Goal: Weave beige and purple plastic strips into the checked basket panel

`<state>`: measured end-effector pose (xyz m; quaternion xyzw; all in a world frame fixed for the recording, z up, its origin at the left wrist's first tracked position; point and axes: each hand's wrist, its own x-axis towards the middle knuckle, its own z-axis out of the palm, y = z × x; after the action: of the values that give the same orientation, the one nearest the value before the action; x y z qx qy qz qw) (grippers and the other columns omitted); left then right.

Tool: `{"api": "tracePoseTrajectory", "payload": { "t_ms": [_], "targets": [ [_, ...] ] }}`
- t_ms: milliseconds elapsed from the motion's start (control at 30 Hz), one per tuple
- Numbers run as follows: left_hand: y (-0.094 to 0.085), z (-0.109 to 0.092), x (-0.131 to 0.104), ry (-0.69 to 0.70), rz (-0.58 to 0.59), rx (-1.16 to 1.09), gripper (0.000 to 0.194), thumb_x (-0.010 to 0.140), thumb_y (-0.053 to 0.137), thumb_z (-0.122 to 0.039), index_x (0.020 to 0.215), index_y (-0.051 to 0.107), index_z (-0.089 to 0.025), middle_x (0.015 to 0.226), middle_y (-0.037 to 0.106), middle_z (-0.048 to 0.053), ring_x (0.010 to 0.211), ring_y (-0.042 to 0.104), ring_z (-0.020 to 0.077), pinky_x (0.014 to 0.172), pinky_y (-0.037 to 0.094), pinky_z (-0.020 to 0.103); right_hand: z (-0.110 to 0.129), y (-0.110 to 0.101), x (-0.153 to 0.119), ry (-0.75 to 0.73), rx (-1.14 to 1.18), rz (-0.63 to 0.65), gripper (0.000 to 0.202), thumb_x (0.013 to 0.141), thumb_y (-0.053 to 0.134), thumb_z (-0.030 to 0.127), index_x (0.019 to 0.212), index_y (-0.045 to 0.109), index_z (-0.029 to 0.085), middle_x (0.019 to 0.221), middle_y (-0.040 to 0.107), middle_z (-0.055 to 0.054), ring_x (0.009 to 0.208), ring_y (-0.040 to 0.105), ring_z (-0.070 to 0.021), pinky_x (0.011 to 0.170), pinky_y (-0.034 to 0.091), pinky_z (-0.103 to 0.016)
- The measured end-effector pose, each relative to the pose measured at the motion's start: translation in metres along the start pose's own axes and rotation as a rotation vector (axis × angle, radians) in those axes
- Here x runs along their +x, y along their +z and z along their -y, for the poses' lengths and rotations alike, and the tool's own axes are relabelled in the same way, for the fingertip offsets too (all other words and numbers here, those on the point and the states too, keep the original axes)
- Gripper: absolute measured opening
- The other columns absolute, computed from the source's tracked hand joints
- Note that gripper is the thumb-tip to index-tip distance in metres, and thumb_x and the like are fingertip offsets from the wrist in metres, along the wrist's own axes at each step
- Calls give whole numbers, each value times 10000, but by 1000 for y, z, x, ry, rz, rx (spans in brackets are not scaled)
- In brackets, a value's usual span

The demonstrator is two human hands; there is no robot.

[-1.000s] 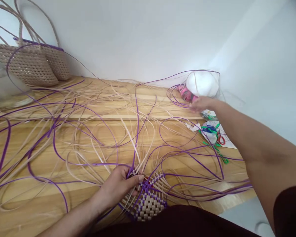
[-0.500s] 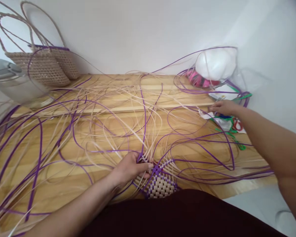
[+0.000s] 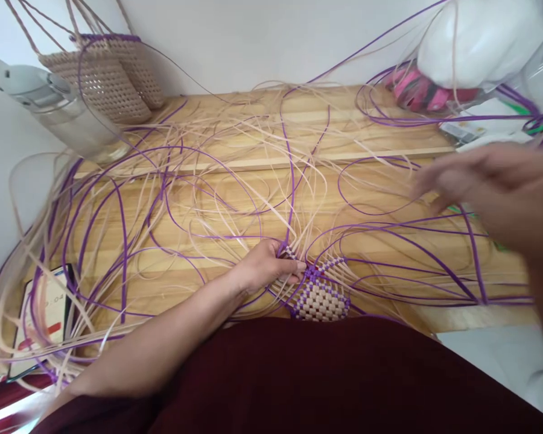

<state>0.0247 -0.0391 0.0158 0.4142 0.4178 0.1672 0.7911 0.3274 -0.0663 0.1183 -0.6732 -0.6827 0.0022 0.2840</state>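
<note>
A half-made piece of weaving [image 3: 323, 300] in purple and beige lies at the near edge of the wooden table [image 3: 371, 190], close against the person's dark red shirt [image 3: 298, 374]. The left hand [image 3: 271, 265] pinches its upper left corner between thumb and fingers. Loose strips [image 3: 291, 196] of both colors fan out from it across the tabletop. The right hand [image 3: 475, 178], blurred, is over the table's right side, fingers drawn fairly close together; whether it grips anything cannot be told. Just beyond it are a white packet [image 3: 493, 123], a pink bundle [image 3: 414, 90] and a bulging white bag [image 3: 479, 42]. At far left, a lidded jug [image 3: 72, 117] is in front of a woven handbag [image 3: 90, 81]; a phone [image 3: 45, 313] lies nearer, partly crossed by strips.
</note>
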Motion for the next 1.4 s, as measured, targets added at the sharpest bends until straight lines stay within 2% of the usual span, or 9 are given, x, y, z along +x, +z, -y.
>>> {"api": "tracePoseTrajectory", "payload": {
  "t_ms": [100, 167, 300, 433, 600, 700, 867, 1000, 1400],
  "targets": [
    [0, 0, -1, 1, 30, -52, 306, 595, 855, -239, 808, 709, -76, 759, 696, 68, 642, 651, 125, 623, 559, 229, 77, 42, -51, -530, 298, 312, 258, 928, 588, 227, 1165, 686, 247, 1269, 657, -29, 1128, 642, -154, 1005, 525, -280],
    [0, -1, -1, -7, 44, -90, 328, 575, 862, -229, 825, 712, -80, 779, 705, 77, 655, 661, 137, 607, 556, 228, 91, 67, -61, -664, 254, 300, 307, 934, 552, 186, 1222, 658, 190, 1367, 590, -81, 1253, 571, -199, 1075, 491, -325],
    [1, -7, -4, -75, 14, -101, 353, 560, 876, -268, 794, 699, -72, 754, 692, 81, 633, 661, 152, 585, 572, 263, 40, 84, -31, -599, 66, 234, 314, 959, 460, 156, 1178, 681, 201, 1167, 698, -73, 1071, 663, -194, 936, 562, -336],
    [0, -6, -4, -63, 19, -51, 358, 584, 880, -305, 783, 687, -78, 711, 680, 68, 594, 655, 142, 568, 565, 257, -2, 62, -8, -545, -167, 265, 246, 954, 516, 257, 1075, 713, 172, 1047, 724, -95, 962, 684, -260, 842, 584, -439],
    [-4, 3, -1, 24, 48, 90, 264, 663, 829, -287, 763, 691, -86, 656, 673, 55, 565, 636, 120, 569, 551, 225, 59, 38, -44, -519, -186, -52, 420, 886, 635, 236, 1299, 587, 175, 1312, 599, -151, 1224, 568, -307, 1054, 472, -493],
    [-5, 6, 1, 105, 51, 98, 240, 670, 818, -269, 787, 696, -99, 708, 674, 37, 593, 625, 101, 570, 540, 203, 90, 60, -64, -665, 195, 178, 402, 934, 545, 174, 1334, 540, 219, 1401, 547, -84, 1290, 532, -193, 1088, 470, -341],
    [-2, 5, 1, 79, 45, -25, 327, 594, 875, -296, 760, 680, -91, 708, 626, 11, 623, 599, 86, 640, 564, 229, 65, 117, -63, -362, 339, 167, 221, 930, 501, 159, 1124, 606, 173, 1112, 683, -94, 1047, 656, -193, 918, 551, -347],
    [-3, 6, 2, 53, 45, -105, 367, 544, 904, -270, 787, 696, -92, 746, 639, 24, 693, 622, 111, 695, 575, 266, 48, 128, -62, -147, 328, 125, 175, 888, 577, 185, 1059, 614, 186, 928, 712, -49, 788, 691, -166, 735, 568, -297],
    [-2, -2, 1, -30, 11, -113, 348, 552, 892, -252, 780, 694, -80, 754, 660, 51, 667, 642, 137, 651, 573, 284, 46, 117, -55, -564, 82, -132, 302, 861, 627, 136, 1130, 701, 253, 1121, 702, -68, 1001, 658, -206, 892, 553, -363]
  ]
}}
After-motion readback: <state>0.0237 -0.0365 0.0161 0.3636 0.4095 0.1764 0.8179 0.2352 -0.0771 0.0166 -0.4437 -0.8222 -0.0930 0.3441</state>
